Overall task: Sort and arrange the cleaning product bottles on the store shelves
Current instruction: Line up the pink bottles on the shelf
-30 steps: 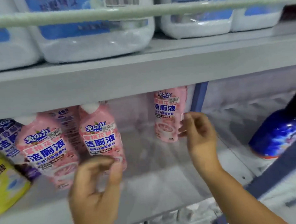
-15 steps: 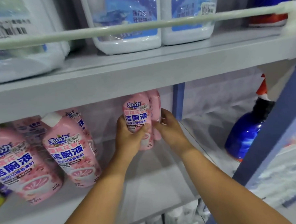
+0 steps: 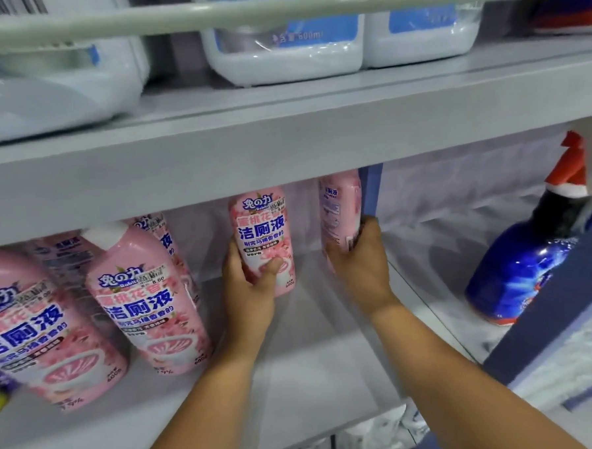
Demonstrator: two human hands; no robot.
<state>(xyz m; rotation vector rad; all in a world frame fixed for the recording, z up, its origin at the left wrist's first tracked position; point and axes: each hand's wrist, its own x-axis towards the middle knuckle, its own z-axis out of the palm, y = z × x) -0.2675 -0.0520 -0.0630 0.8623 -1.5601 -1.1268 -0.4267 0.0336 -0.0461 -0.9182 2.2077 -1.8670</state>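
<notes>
2 pink bottles stand on the lower shelf (image 3: 315, 360) beside the blue post (image 3: 372, 193): left hand (image 3: 248, 288) grips one bottle (image 3: 262, 236); right hand (image 3: 358, 258) grips the bottle against the post (image 3: 338, 215).

grey shelf rail (image 3: 276, 10), blue upright post (image 3: 372, 193), grey shelf board (image 3: 312, 360)

on the lower shelf (image 3: 312, 371), two bottles stood near its back. the left hand (image 3: 248, 288) held the front-facing bottle (image 3: 263, 239); the right hand (image 3: 362, 265) held the sideways bottle (image 3: 338, 215) just beside the upright post (image 3: 371, 189). more bottles (image 3: 144, 301) stood toward the shelf's left edge. jugs (image 3: 282, 50) sat on the upper shelf (image 3: 283, 146).
</notes>
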